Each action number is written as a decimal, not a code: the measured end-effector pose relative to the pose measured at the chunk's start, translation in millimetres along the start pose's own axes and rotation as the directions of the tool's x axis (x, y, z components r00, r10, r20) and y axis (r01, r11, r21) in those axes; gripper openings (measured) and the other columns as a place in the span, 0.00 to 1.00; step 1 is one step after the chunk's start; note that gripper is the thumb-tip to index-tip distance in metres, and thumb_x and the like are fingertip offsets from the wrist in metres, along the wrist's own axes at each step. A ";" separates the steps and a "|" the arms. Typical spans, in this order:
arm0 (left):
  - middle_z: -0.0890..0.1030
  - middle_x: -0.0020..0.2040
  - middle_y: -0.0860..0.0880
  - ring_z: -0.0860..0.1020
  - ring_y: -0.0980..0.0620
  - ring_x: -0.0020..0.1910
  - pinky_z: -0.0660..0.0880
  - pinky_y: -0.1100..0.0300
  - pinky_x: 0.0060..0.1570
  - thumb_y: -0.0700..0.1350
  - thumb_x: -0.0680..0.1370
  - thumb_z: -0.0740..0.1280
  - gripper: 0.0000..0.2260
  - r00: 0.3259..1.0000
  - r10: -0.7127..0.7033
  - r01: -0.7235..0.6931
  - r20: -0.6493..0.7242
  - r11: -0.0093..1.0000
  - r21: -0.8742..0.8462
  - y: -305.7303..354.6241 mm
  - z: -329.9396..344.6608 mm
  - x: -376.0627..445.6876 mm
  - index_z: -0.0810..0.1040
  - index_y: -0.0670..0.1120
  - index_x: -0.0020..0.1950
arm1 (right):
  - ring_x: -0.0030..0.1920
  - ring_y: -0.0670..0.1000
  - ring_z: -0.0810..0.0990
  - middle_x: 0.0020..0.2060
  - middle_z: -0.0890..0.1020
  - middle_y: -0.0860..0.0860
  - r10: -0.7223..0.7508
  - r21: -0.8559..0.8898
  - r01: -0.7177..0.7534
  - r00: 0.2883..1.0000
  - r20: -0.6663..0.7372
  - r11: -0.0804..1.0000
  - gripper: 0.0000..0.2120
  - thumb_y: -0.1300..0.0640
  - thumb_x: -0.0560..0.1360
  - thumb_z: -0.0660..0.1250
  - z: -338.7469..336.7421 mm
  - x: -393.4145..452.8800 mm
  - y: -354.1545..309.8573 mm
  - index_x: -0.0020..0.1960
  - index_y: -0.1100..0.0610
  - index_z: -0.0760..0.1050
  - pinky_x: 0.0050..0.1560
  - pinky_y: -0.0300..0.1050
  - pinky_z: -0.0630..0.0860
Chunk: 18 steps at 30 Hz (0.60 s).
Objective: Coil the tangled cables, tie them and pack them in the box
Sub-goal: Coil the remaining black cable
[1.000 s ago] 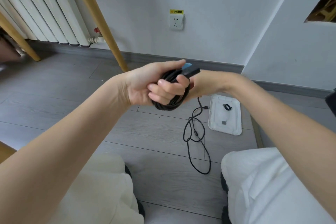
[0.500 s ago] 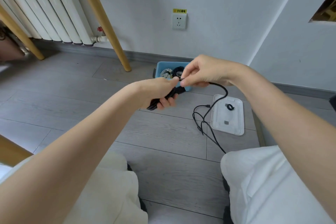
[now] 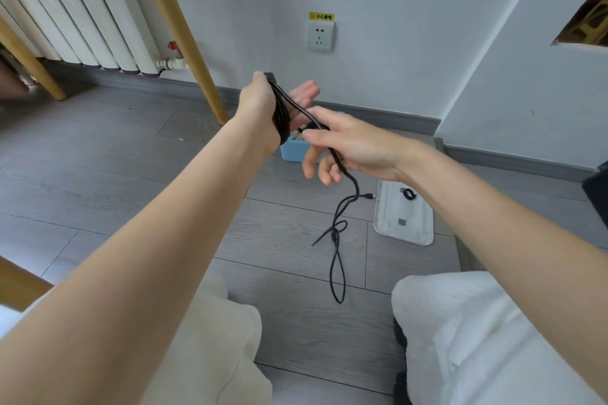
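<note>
Here the left hand (image 3: pixel 263 105) is reaching out over the grey floor (image 3: pixel 131 181) with several loops of the black cable (image 3: pixel 283 115) wound around its palm; the fingers are lying fairly straight and spread behind the coil, with the thumb up at the top of the loops. The right hand (image 3: pixel 348 145) is pinching a strand of the same cable between thumb and forefinger, just beside the coil, while its other fingers are hanging loosely downward. From that pinch the loose length is trailing down to the floor, tangling into a small knot partway, looping on towards the knees in pale trousers, and ending in a small plug near the lid. The blue box (image 3: pixel 294 149) is sitting on the floor beneath and behind both hands, mostly hidden by them, near the skirting. A translucent lid (image 3: pixel 404 223) is lying flat to its right, with a small black ring (image 3: pixel 409 194) resting on it
</note>
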<state>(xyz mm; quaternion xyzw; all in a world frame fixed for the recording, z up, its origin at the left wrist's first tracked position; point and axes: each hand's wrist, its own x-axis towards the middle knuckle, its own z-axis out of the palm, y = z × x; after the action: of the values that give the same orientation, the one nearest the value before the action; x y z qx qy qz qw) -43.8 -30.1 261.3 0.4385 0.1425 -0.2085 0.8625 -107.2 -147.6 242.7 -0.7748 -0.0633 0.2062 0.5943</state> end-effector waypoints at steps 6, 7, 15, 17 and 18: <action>0.65 0.19 0.54 0.61 0.58 0.14 0.60 0.69 0.17 0.48 0.82 0.46 0.17 0.985 0.004 0.026 0.175 0.985 -0.170 7.6 -2.5 0.5 0.63 0.46 0.36 | 0.33 0.52 0.76 0.28 0.75 0.52 0.033 -0.175 0.007 0.974 0.226 0.985 0.19 0.51 0.82 0.51 9.2 -13.5 4.3 0.40 0.59 0.71 0.40 0.39 0.74; 0.63 0.19 0.54 0.59 0.58 0.14 0.59 0.68 0.16 0.48 0.82 0.46 0.17 0.967 -0.040 0.078 0.253 0.987 -0.142 7.0 -2.1 -2.1 0.63 0.46 0.36 | 0.32 0.52 0.75 0.27 0.73 0.52 0.056 -0.212 -0.005 0.970 0.238 0.977 0.20 0.50 0.82 0.51 12.9 -13.1 5.6 0.38 0.59 0.71 0.40 0.39 0.73; 0.57 0.21 0.56 0.50 0.58 0.19 0.54 0.69 0.17 0.52 0.77 0.51 0.12 0.549 -0.619 0.153 0.561 0.734 0.661 4.0 3.3 -47.2 0.67 0.47 0.39 | 0.32 0.54 0.74 0.30 0.75 0.57 0.119 -0.588 -0.156 0.988 -0.101 0.793 0.25 0.44 0.68 0.72 -24.9 -12.3 14.0 0.38 0.67 0.73 0.39 0.45 0.73; 0.57 0.21 0.57 0.50 0.59 0.18 0.53 0.68 0.17 0.53 0.79 0.49 0.15 0.546 -0.698 0.128 0.463 0.616 0.778 2.1 -4.3 -51.2 0.67 0.46 0.40 | 0.28 0.46 0.67 0.26 0.69 0.51 0.047 -0.572 -0.152 0.980 -0.194 0.806 0.20 0.46 0.62 0.73 -39.5 -17.8 9.7 0.33 0.62 0.70 0.31 0.40 0.67; 0.59 0.21 0.56 0.51 0.59 0.17 0.53 0.68 0.17 0.54 0.80 0.48 0.17 0.567 -0.718 0.122 0.404 0.558 0.821 1.1 -9.7 -50.3 0.67 0.45 0.40 | 0.26 0.44 0.62 0.23 0.65 0.47 0.017 -0.565 -0.148 0.973 -0.230 0.812 0.18 0.50 0.64 0.74 -45.5 -20.2 7.7 0.29 0.58 0.67 0.29 0.41 0.61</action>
<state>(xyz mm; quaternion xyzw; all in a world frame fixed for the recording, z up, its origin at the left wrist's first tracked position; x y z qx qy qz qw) -87.8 -9.7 278.1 0.5666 -0.1826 -0.6169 0.5149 -108.7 -197.4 249.8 -0.9381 -0.0246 0.1183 0.3245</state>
